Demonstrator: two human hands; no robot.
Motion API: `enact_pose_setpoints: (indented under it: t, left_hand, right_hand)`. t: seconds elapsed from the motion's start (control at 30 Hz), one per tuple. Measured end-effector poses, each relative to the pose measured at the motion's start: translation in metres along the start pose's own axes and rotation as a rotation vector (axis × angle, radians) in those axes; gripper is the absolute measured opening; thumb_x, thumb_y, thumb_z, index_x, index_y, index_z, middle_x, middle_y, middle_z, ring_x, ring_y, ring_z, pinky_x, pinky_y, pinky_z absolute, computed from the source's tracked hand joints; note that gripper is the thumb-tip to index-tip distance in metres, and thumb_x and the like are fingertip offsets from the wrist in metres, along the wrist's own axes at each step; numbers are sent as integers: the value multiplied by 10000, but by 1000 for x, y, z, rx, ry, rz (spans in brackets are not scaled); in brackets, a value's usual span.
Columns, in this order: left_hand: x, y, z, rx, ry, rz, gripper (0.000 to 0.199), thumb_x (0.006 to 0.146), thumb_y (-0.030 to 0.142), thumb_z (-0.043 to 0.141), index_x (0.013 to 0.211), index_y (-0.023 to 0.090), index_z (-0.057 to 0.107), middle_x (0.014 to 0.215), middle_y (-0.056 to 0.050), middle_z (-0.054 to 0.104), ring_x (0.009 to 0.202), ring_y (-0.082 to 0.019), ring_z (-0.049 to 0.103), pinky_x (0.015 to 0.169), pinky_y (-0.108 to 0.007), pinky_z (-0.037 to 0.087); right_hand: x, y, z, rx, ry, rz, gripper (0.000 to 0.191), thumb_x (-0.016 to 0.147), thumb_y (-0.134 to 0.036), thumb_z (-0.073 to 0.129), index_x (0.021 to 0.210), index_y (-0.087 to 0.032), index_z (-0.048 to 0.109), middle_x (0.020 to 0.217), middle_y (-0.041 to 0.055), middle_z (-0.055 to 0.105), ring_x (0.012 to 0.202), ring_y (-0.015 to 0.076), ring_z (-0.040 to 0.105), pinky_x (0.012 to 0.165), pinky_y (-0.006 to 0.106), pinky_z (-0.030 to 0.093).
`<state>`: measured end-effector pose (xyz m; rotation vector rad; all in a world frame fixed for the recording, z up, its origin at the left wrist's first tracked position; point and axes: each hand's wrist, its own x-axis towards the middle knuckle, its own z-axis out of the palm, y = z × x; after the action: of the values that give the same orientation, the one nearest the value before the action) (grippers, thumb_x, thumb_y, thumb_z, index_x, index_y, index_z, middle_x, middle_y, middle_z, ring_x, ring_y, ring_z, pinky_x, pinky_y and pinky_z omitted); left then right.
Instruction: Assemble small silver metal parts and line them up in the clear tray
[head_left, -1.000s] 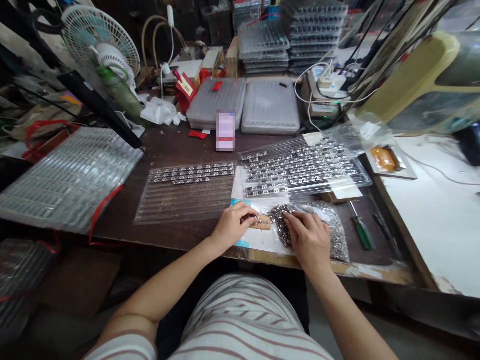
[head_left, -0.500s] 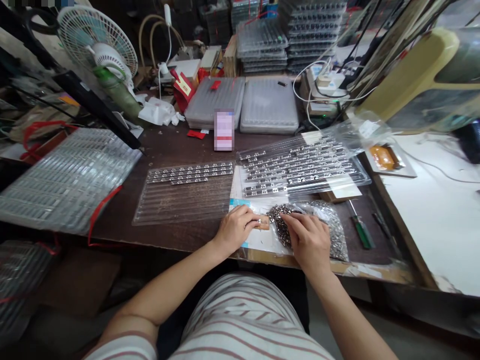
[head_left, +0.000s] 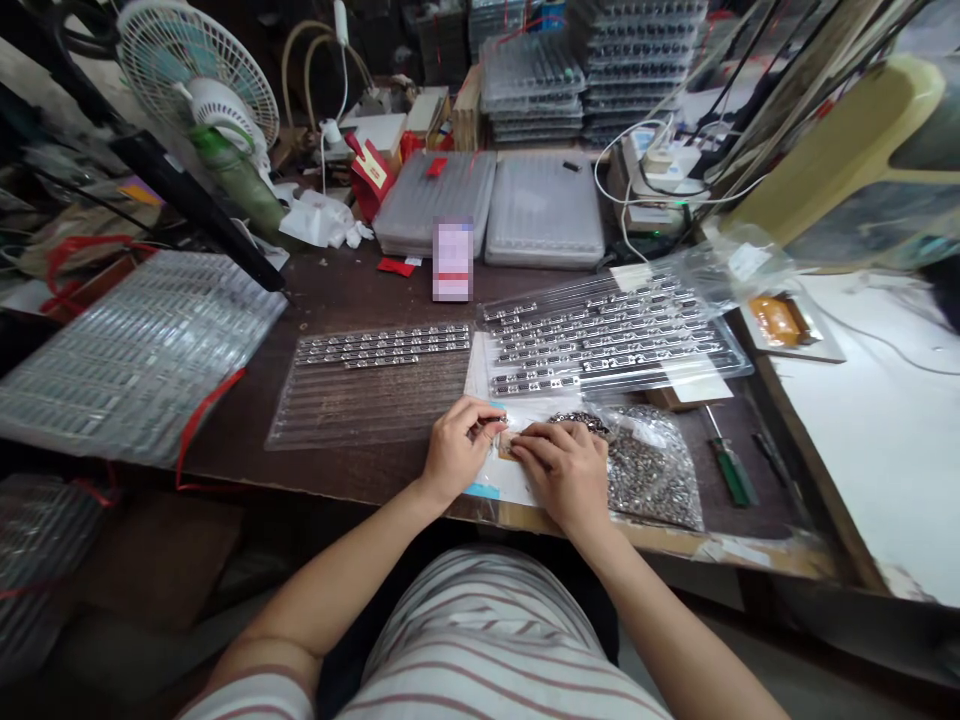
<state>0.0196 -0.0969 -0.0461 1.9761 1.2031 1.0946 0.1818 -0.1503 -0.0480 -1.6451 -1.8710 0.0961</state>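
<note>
My left hand is closed in a pinch around a small silvery metal connector, just above a white sheet. Close beside it, my right hand has its fingertips pressed together at a small tan block; anything between them is too small to make out. A clear plastic bag of small shiny metal parts lies right of my right hand, which covers part of the pile. Behind my hands, one clear ribbed tray holds a few rows of connectors, and a fuller tray lies to its right.
A green-handled screwdriver lies right of the bag. Filled trays tied with red ribbon sit at left. Farther back are a phone, closed plastic trays and a fan. The table's front edge runs close to my body.
My right hand has moved left from the metal parts to the tan block. My left hand has lifted slightly off the block, with a connector in its fingertips. The view has shifted a little.
</note>
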Motion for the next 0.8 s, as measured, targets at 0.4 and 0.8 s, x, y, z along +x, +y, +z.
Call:
enact_pose_setpoints:
  t: [0.4,0.8]
  left_hand:
    - [-1,-1,0,15,-43,-23,92,839,194,615,897,178,683,896,-47,663,729,-124,614,648,-230,504]
    - [2,18,20,70,-261,129,99,820,260,663,886,205,712,844,-31,668,832,-159,604,767,-283,488]
  right_hand:
    - [-6,5,-3,-170,11,-18,181,860,-341,599,1007,-329,703,993,9,670,944,183,479,791,348,280]
    - [-20,42,-16,-333,149,-65,154,877,-293,576,985,-259,680,954,-13,698,878,162,524,771,301,295]
